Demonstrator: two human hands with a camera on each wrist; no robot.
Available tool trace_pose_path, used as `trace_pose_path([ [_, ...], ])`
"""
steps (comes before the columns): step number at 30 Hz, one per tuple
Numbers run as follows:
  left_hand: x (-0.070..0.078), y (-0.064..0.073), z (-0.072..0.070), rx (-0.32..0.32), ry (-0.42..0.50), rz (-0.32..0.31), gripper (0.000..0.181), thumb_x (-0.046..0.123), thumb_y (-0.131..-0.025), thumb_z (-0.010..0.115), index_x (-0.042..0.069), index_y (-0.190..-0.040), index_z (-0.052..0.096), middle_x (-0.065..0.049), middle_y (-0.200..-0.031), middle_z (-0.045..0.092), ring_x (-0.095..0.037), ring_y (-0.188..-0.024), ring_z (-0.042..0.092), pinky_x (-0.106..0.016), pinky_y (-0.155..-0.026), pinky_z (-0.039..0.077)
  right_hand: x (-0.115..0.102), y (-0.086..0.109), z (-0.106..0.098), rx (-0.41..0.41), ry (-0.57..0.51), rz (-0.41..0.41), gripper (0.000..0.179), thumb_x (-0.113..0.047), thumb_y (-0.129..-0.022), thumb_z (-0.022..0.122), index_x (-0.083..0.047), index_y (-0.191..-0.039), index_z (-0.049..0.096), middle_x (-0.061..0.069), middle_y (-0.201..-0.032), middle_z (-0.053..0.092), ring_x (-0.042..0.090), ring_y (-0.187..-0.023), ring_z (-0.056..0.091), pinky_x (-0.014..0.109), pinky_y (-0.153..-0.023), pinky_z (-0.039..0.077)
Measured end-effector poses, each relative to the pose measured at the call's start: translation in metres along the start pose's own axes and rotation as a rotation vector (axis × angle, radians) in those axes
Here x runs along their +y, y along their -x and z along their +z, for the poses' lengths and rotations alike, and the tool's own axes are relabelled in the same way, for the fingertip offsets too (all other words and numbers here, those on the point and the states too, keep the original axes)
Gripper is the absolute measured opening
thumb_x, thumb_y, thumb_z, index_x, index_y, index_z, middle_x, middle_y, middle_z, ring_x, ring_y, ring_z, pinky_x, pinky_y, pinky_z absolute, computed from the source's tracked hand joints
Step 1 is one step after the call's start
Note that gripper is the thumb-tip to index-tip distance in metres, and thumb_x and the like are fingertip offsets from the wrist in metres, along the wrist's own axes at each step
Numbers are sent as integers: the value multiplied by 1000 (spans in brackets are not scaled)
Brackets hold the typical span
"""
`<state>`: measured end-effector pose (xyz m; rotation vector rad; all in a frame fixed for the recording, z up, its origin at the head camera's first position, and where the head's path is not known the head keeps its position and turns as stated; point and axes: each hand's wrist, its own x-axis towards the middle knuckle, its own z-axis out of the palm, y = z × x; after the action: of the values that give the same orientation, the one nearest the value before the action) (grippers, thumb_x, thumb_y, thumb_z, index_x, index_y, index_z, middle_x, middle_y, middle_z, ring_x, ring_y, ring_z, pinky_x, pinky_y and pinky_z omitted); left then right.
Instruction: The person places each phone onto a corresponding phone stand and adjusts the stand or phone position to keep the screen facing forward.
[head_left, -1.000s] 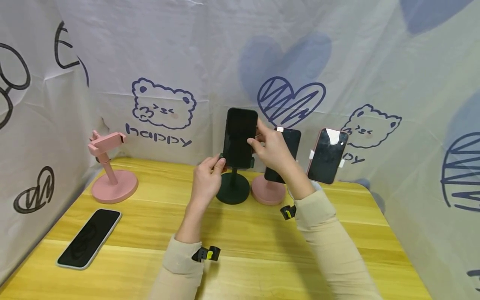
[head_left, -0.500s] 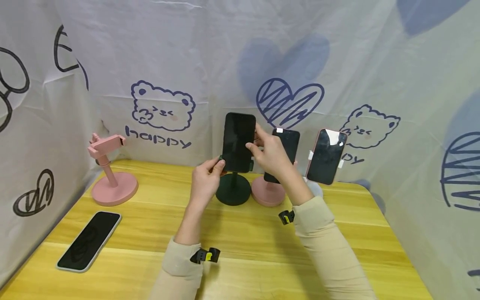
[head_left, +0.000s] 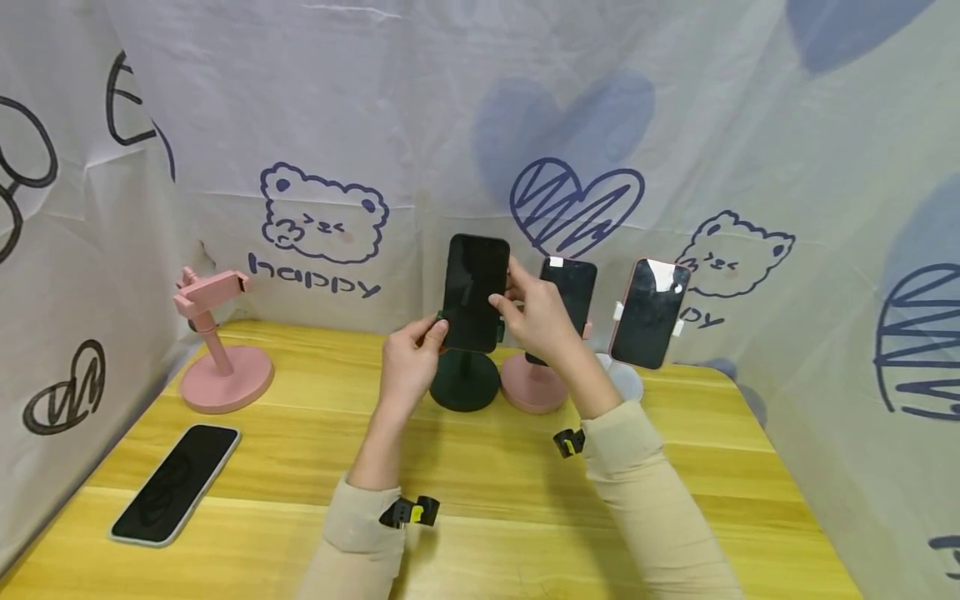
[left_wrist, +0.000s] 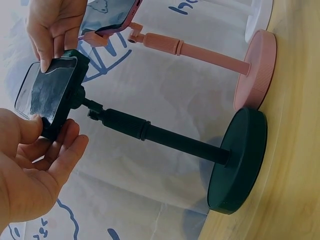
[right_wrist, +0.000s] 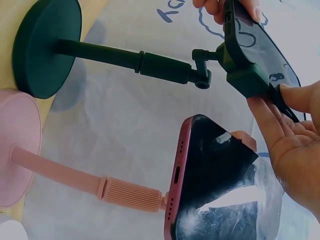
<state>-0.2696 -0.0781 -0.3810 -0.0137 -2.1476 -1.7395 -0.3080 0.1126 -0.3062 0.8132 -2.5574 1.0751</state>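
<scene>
A black phone [head_left: 477, 292] stands upright in the clamp of a dark green phone stand [head_left: 465, 382] at the table's back. My left hand [head_left: 408, 358] pinches the stand's clamp at the phone's lower left edge, thumb in front and fingers behind. With thumb and fingers, my right hand [head_left: 542, 317] grips the phone's right edge above the other clamp arm. In the left wrist view, the green clamp [left_wrist: 72, 80] sits round the phone's lower part between both hands. The right wrist view shows the right thumb on the phone's edge and fingers beneath the clamp.
Right of the green stand, a pink stand [head_left: 534, 385] holds a phone [head_left: 573, 292], partly behind my right hand. Beside it a white stand [head_left: 625, 382] holds another phone [head_left: 651, 312]. A phoneless pink stand [head_left: 227, 375] is at left; a white-edged phone [head_left: 176, 483] lies before it.
The phone has slid down a little in the green stand's clamp, and my right hand has come down with it. My left hand keeps its place at the clamp.
</scene>
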Motion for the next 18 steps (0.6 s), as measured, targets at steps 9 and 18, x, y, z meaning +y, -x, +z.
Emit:
trace_pose_path([
  [9,-1,-2,-1,22,-50,18,33,21,-104,66,-1,-128,72,-20,-121,73,-33,-98,70,-49,-88,59,4,6,6,-2,7,-22,67,-10,-104,64,7,-160,29,23,-120,68,37,-116,69,47,-96,58],
  [18,-2,-1,0,19,-53,28,32,21,-104,66,-1,-127,73,-20,-124,73,-34,-106,69,-50,-94,57,4,13,8,10,37,6,68,-11,-103,66,6,-159,31,24,-128,69,33,-114,71,44,-94,59],
])
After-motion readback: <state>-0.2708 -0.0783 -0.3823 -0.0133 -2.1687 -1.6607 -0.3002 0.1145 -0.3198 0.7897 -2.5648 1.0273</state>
